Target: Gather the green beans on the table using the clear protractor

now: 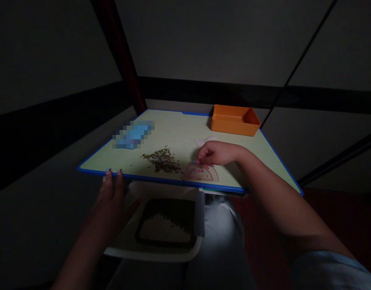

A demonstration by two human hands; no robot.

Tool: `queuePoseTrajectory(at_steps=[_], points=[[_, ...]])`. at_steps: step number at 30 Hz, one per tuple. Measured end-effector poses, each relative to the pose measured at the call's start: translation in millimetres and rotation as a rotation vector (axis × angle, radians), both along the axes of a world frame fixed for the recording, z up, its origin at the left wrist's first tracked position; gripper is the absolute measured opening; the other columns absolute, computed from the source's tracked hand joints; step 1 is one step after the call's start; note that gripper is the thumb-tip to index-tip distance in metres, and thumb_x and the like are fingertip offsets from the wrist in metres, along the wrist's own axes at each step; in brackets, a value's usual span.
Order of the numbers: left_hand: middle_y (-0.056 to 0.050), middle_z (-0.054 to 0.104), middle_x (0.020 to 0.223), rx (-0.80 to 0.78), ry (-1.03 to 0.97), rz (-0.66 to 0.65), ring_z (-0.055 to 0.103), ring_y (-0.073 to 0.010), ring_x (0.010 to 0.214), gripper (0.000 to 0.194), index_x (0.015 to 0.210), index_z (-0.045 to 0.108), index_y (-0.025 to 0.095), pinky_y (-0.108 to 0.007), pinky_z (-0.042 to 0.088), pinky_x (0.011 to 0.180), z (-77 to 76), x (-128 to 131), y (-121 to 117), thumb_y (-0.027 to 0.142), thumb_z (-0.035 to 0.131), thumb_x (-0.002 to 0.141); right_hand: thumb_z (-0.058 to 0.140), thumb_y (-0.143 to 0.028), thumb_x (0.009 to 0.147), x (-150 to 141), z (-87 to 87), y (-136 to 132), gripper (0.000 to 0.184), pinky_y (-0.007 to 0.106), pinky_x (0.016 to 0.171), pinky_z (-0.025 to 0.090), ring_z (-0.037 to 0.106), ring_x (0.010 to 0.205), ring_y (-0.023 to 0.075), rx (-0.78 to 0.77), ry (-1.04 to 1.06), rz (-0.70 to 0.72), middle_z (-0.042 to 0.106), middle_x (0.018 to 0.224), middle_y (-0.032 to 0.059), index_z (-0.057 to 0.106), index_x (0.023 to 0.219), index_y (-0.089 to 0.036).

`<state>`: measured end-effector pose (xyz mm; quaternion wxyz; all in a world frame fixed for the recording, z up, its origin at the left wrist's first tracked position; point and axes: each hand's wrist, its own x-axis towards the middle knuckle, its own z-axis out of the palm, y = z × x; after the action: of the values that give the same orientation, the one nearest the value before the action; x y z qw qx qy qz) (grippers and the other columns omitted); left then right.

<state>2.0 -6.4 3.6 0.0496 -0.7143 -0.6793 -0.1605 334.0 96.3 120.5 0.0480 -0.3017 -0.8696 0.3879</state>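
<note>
My right hand (215, 153) is over the table (170, 121), its fingers curled into a pinch. What the fingertips hold, if anything, is too small to make out. Just below them lies a half-round protractor marking (200, 173) in pink and red, and a crumpled whitish tissue-like piece (205, 141) sits behind the hand. To its left, small brown-green bits (164, 161) form a loose scattered heap. My left hand (111, 193) rests its outstretched fingertips on the table's blue front edge, above a pale plastic tub (173, 257) that holds dark grains.
An orange open box (235, 123) stands at the table's back right corner. A blurred blue item (134, 135) lies on the left side. Behind the table rises a dark wall (209, 44). The tub sits under the front edge, against my legs (221, 229).
</note>
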Motion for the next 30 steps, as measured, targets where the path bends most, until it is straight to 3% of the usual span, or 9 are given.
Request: queuePoseTrajectory(at_steps=[24,30], points=[[-0.023,0.003,0.154,0.001,0.013,0.029,0.01,-0.0388,0.14,0.091,0.141,0.003,0.014,-0.054,0.029,0.109,0.1,1.2,-0.1,0.056,0.045,0.073,0.048,-0.024,0.082,-2.6,-1.8,-0.6,0.025,0.022,0.053,0.032,0.043,0.05,0.0059,0.003,0.016,0.028,0.049,0.051,-0.0038,0.057,0.061,-0.012],[-0.023,0.003,0.153,-0.01,-0.004,0.028,0.01,-0.0384,0.14,0.091,0.141,0.004,0.013,-0.053,0.029,0.109,3.0,3.0,-1.2,0.056,0.045,0.073,0.05,-0.023,0.08,-4.4,-4.5,0.1,0.023,0.022,0.053,0.033,0.047,0.051,0.0076,0.067,-0.012,-0.005,0.055,0.054,-0.0013,0.061,0.063,-0.011]])
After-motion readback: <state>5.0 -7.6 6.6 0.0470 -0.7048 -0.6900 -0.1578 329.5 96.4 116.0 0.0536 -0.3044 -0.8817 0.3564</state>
